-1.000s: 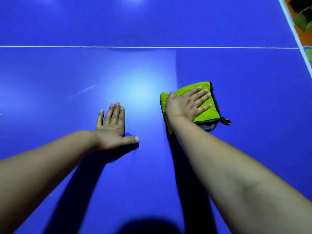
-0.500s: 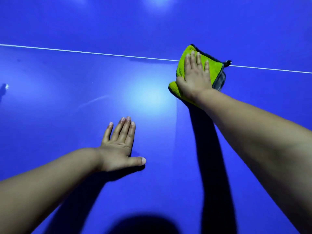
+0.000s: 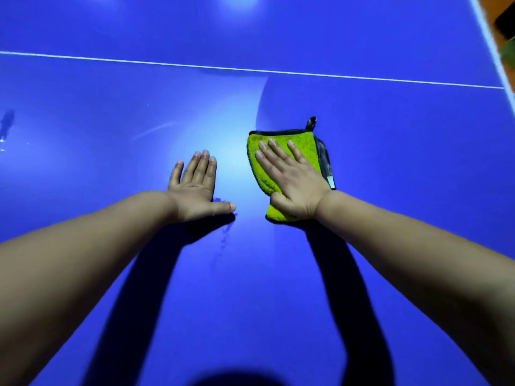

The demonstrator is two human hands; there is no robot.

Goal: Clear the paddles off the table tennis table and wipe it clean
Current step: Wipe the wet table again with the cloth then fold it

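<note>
A blue table tennis table [image 3: 390,168] fills the view, with a thin white line [image 3: 167,64] running across it beyond my hands. A folded yellow-green cloth [image 3: 309,151] with a grey edge and a small hanging loop lies flat on the table right of centre. My right hand [image 3: 292,182] presses on the cloth with straight, spread fingers. My left hand [image 3: 196,188] rests flat on the bare table just left of the cloth, thumb pointing right. No paddles are in view.
The table's white right edge [image 3: 490,45] runs down the top right corner, with orange floor and dark objects beyond it. A few water drops [image 3: 224,238] sit below my left thumb. A dark smear [image 3: 7,121] marks the far left.
My right hand has drawn the cloth back from the white line toward me. My left hand stays flat in place.
</note>
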